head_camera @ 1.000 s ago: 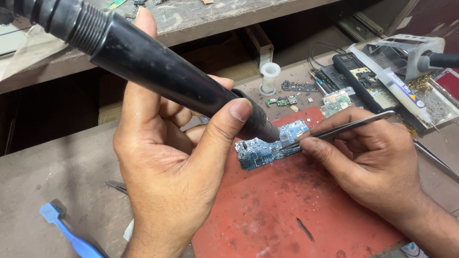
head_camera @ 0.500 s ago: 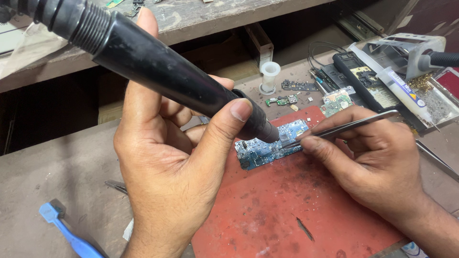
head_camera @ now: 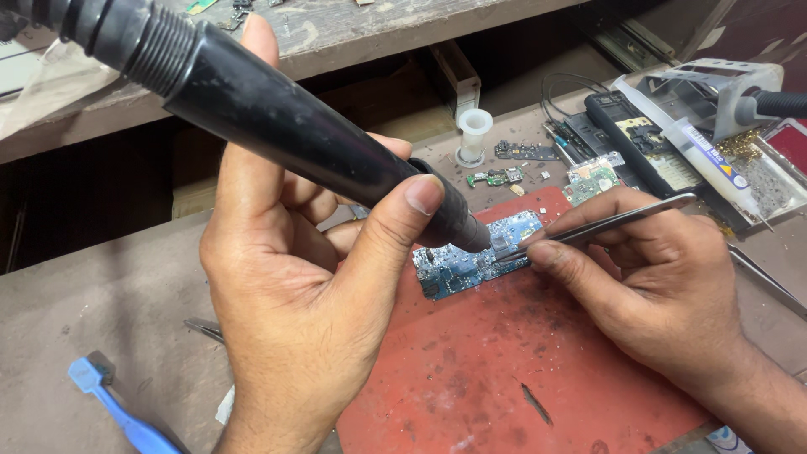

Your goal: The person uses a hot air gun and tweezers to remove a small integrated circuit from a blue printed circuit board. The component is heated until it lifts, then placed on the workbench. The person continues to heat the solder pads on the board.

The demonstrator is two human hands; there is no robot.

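Note:
My left hand (head_camera: 294, 294) grips a thick black hot-air wand (head_camera: 277, 118), its nozzle held just over a small blue circuit board (head_camera: 471, 265). The board lies on a worn red mat (head_camera: 521, 378). My right hand (head_camera: 664, 286) pinches metal tweezers (head_camera: 605, 225) whose tips touch the board right by the nozzle.
A blue plastic pry tool (head_camera: 118, 408) lies at the lower left. Behind the mat are a white solder spool (head_camera: 473, 134), small green board pieces (head_camera: 496, 177), a black phone frame (head_camera: 639, 143), a syringe tube (head_camera: 698, 151) and an iron stand (head_camera: 714, 92). A wooden shelf (head_camera: 353, 25) runs across the back.

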